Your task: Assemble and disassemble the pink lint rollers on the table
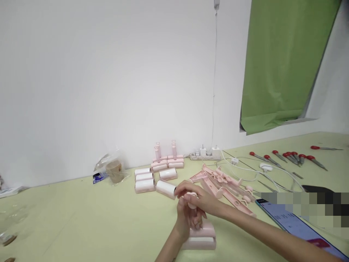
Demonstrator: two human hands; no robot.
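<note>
My left hand [187, 218] and my right hand [200, 198] meet over the near middle of the table. Between them is a small pale pink part with a rounded end [192, 199], mostly covered by fingers. The left fingers wrap round it from below, while the right thumb and fingers close on its top. Beneath my hands lies a pink case with a white roll [200, 243], partly hidden by the left wrist. Just beyond my right fingertips a white roll with a pink edge [165, 189] rests on the table.
Several pink plastic pieces [234, 202] lie to the right. More white rolls [144, 185] and pink cases with upright handles [167, 163] stand behind. A phone [294, 227], power strip [205, 157], cables, red-handled tools [291, 157] and a bagged tape roll [114, 171] surround the work area.
</note>
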